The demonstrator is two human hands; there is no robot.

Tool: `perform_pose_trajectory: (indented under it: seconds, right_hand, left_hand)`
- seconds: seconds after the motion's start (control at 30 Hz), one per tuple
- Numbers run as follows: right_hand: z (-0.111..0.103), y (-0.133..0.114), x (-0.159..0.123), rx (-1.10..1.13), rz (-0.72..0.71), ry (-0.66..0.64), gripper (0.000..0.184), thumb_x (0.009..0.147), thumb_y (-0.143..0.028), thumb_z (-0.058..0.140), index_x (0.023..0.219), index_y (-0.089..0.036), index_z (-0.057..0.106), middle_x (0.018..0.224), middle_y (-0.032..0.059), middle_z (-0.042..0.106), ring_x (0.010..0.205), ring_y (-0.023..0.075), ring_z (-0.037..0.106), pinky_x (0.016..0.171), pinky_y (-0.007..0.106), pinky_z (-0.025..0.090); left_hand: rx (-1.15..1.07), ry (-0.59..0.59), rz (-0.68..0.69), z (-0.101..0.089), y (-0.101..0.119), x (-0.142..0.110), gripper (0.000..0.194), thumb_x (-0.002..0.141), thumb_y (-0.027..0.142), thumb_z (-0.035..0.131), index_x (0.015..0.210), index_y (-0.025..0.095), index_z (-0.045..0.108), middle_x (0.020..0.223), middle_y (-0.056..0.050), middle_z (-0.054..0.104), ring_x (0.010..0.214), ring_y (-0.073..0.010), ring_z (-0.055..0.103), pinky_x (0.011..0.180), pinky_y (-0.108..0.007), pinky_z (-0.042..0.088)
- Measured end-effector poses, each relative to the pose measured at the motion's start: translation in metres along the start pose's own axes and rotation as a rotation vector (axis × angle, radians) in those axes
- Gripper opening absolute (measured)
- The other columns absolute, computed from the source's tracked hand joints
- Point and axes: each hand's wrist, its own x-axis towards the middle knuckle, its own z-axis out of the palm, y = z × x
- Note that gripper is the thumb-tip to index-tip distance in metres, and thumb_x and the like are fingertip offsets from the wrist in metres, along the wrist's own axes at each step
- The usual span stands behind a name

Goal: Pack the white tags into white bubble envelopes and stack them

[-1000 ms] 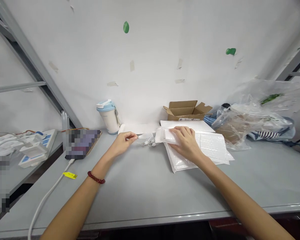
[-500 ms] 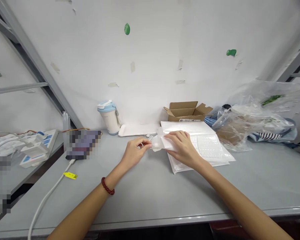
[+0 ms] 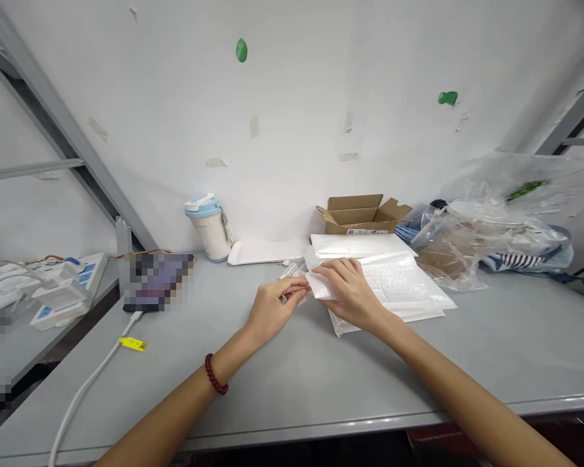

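My right hand (image 3: 348, 290) is closed around a white bubble mailer (image 3: 320, 287), its thumb below and fingers on top. At the mailer's left end, my left hand (image 3: 276, 308) has its thumb and fingers pinched together on a piece of clear plastic (image 3: 299, 275). The plastic's shape is partly hidden behind those fingers. Just behind and under my right hand lies a stack of white bubble mailers (image 3: 403, 282). A red bead bracelet (image 3: 216, 375) circles my left wrist.
An open cardboard box (image 3: 363, 217) stands behind the mailers, with a white tray (image 3: 267, 251) and a tumbler (image 3: 210, 230) to its left. A phone (image 3: 158, 282) on a cable lies left, near a power strip (image 3: 73, 295). Plastic bags (image 3: 486, 227) are heaped at right.
My left hand has moved right, its fingertips now against the mailer's end. The mailer has tilted, and more clear plastic shows behind my left fingers. The view has shifted slightly.
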Motion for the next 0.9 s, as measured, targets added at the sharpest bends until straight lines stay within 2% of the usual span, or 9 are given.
perform_pose_trajectory:
  seconds: [0.2,0.27,0.37,0.47,0.6,0.67,0.73,0.8,0.9]
  right_hand:
    - [0.004,-0.003,-0.001,-0.010,-0.001,-0.008,0.031,0.080,-0.019,0.056,0.110,-0.019,0.051,0.101,0.0083,0.060,0.095,0.0228,0.049,0.081,0.038,0.032]
    - [0.004,-0.003,-0.001,-0.011,0.002,-0.021,0.030,0.080,-0.020,0.055,0.110,-0.020,0.051,0.102,0.0082,0.060,0.096,0.0229,0.049,0.082,0.038,0.032]
    - [0.003,-0.002,-0.001,-0.011,0.001,-0.030,0.031,0.080,-0.020,0.055,0.110,-0.020,0.051,0.102,0.0082,0.059,0.096,0.0230,0.050,0.082,0.038,0.032]
    - [0.001,-0.001,0.000,-0.003,0.010,-0.010,0.032,0.081,-0.023,0.056,0.112,-0.020,0.050,0.103,0.0089,0.060,0.096,0.0233,0.051,0.082,0.039,0.033]
    - [-0.003,-0.001,0.002,0.003,0.031,0.024,0.030,0.084,-0.028,0.053,0.114,-0.022,0.050,0.103,0.0096,0.060,0.096,0.0240,0.052,0.082,0.039,0.034]
    - [-0.003,-0.002,0.002,-0.001,0.018,0.032,0.030,0.085,-0.028,0.053,0.114,-0.022,0.050,0.103,0.0097,0.060,0.096,0.0241,0.052,0.082,0.039,0.034]
    - [-0.003,-0.003,0.002,-0.006,-0.005,0.035,0.031,0.085,-0.027,0.053,0.114,-0.021,0.050,0.102,0.0100,0.060,0.096,0.0240,0.051,0.081,0.039,0.034]
    - [-0.002,-0.004,0.001,-0.013,-0.024,0.040,0.031,0.084,-0.027,0.053,0.114,-0.020,0.049,0.102,0.0101,0.059,0.096,0.0237,0.051,0.081,0.039,0.034]
    - [-0.003,-0.004,0.001,-0.022,-0.047,0.063,0.032,0.084,-0.026,0.055,0.115,-0.019,0.049,0.102,0.0101,0.059,0.095,0.0231,0.051,0.080,0.038,0.035]
  left_hand:
    - [0.040,-0.209,0.003,-0.001,0.004,-0.002,0.018,0.087,0.021,0.042,0.090,0.018,0.059,0.053,0.006,0.049,0.048,-0.0084,0.035,0.049,-0.022,0.029]
    - [0.014,-0.283,-0.010,-0.001,0.005,-0.003,0.016,0.086,0.019,0.040,0.090,0.018,0.055,0.052,0.007,0.044,0.047,-0.0081,0.032,0.047,-0.022,0.027]
    - [-0.058,-0.330,-0.038,-0.004,0.007,-0.003,0.016,0.082,0.017,0.042,0.091,0.018,0.055,0.058,0.006,0.050,0.047,-0.0072,0.031,0.046,-0.021,0.026]
    - [-0.118,-0.197,-0.080,-0.013,0.007,0.000,0.012,0.079,0.018,0.047,0.085,0.017,0.057,0.072,0.001,0.062,0.044,-0.0053,0.033,0.043,-0.020,0.027]
    - [-0.087,0.132,-0.098,-0.025,-0.001,0.008,0.010,0.078,0.025,0.053,0.080,0.016,0.058,0.074,-0.003,0.066,0.045,-0.0067,0.042,0.043,-0.020,0.029]
    - [-0.038,0.181,-0.098,-0.028,-0.007,0.012,0.016,0.078,0.029,0.056,0.086,0.016,0.058,0.075,-0.003,0.065,0.049,-0.0081,0.047,0.047,-0.021,0.034]
    - [-0.010,0.098,-0.099,-0.027,-0.011,0.015,0.024,0.079,0.035,0.057,0.092,0.015,0.059,0.086,-0.005,0.065,0.059,-0.0097,0.053,0.053,-0.021,0.040]
    - [-0.028,-0.061,-0.094,-0.025,-0.013,0.015,0.029,0.081,0.041,0.055,0.092,0.015,0.061,0.089,-0.005,0.064,0.068,-0.0119,0.055,0.060,-0.023,0.043]
    - [-0.070,-0.228,-0.104,-0.019,-0.013,0.013,0.035,0.083,0.047,0.051,0.075,0.014,0.061,0.070,-0.002,0.059,0.065,-0.0124,0.053,0.060,-0.023,0.041]
